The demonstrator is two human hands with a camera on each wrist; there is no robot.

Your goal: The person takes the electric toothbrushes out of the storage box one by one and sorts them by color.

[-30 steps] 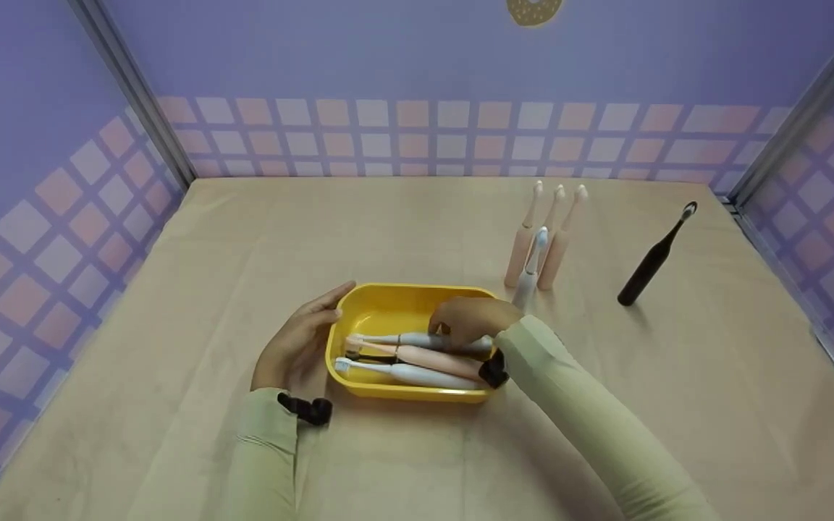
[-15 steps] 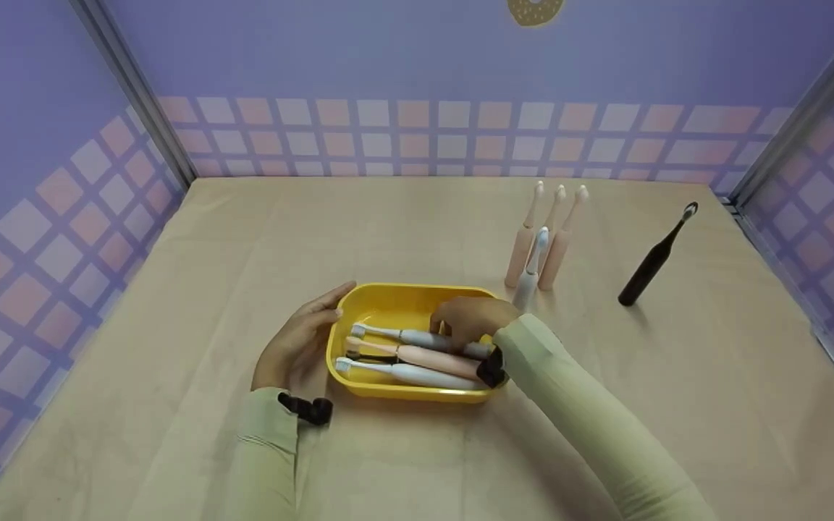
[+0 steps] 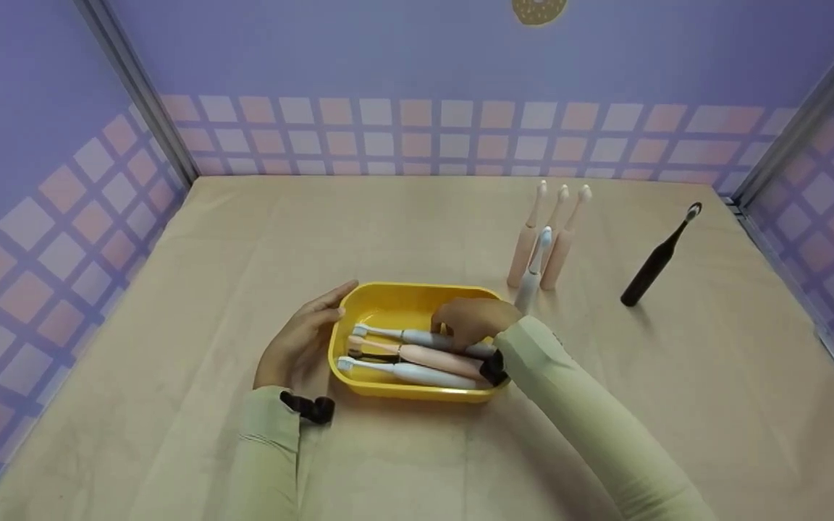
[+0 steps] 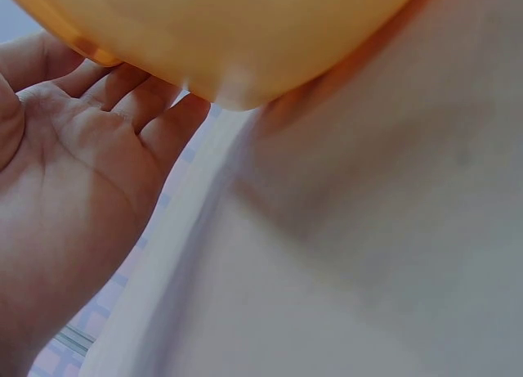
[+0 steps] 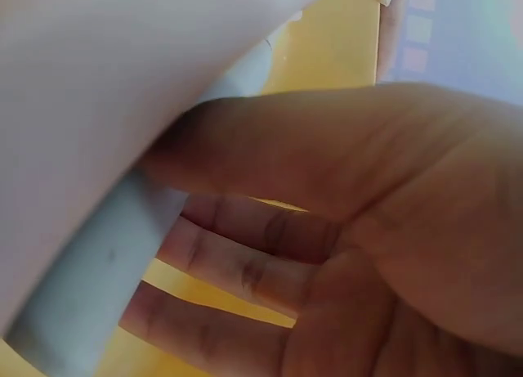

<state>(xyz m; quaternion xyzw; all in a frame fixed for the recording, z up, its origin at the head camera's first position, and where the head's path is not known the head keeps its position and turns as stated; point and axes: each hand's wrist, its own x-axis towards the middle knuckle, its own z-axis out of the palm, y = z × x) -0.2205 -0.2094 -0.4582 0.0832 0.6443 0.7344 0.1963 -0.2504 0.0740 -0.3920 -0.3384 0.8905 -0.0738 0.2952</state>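
A yellow plastic tub stands on the cloth-covered table. My left hand holds its left end, thumb at the rim and fingers along the outer wall. Inside the tub, my right hand grips a pale grey-blue electric toothbrush by the handle; the right wrist view has the thumb and fingers around that handle. Beside it lie a pink electric toothbrush and a white one. A black toothbrush is mostly hidden under the pink one.
Behind the tub's right corner, three pink electric toothbrushes stand upright with a white one in front. Farther right stands a black one. Purple walls with a checked band enclose the table at the back and sides.
The head of the toothbrush in my right hand has swung slightly toward the tub's back wall since a second ago. The left hand and the tub stay in place.
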